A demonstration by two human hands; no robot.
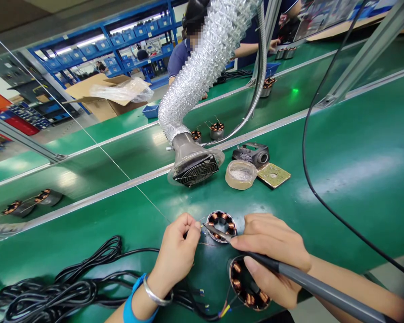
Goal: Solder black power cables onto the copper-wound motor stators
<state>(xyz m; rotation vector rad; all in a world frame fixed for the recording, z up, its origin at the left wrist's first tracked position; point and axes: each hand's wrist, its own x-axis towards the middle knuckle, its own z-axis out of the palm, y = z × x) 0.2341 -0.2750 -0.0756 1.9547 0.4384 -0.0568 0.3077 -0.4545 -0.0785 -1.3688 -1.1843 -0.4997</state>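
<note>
Black cables (54,291): loose coil on the green worktop (340,179), left of the left hand.
Left hand (177,255): fingers pinched shut on a thin wire (134,186) that runs off up and left; fingertips just left of the stator.
Wound stator (222,225): flat on the worktop, between both hands and nearer the left.
Right hand (272,251): closed, pen-style, round a soldering iron (289,271). The iron's long axis slants from lower right to upper left, tip at the stator's left rim.
Second stator (247,287): partly under the right hand's palm.
Extractor fan (195,168): beyond both hands.
</note>
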